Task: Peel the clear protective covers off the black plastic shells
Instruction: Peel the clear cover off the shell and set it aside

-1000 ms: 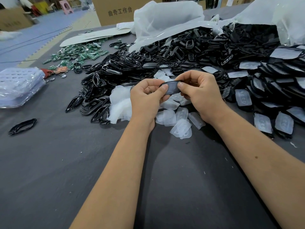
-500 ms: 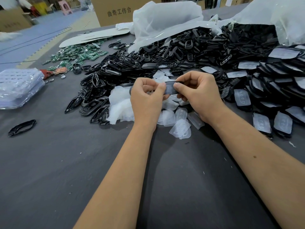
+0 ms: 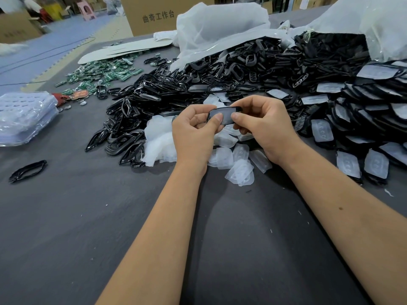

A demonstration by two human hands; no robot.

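I hold one black plastic shell above the table, its clear cover facing me. My left hand grips its left end, thumb pressed on the cover. My right hand pinches its right end, thumb on the face. Below my hands lie several peeled clear covers. To the right is a pile of shells with covers on them. To the left and behind lies a heap of bare black shells.
The dark grey table spreads in front of me. A lone black shell lies at the left. A stack of clear trays, green circuit boards, white plastic bags and a cardboard box stand farther back.
Both hands have turned the shell so its covered face tilts more toward me, and my thumbs have shifted onto the face. Nothing on the table has moved.
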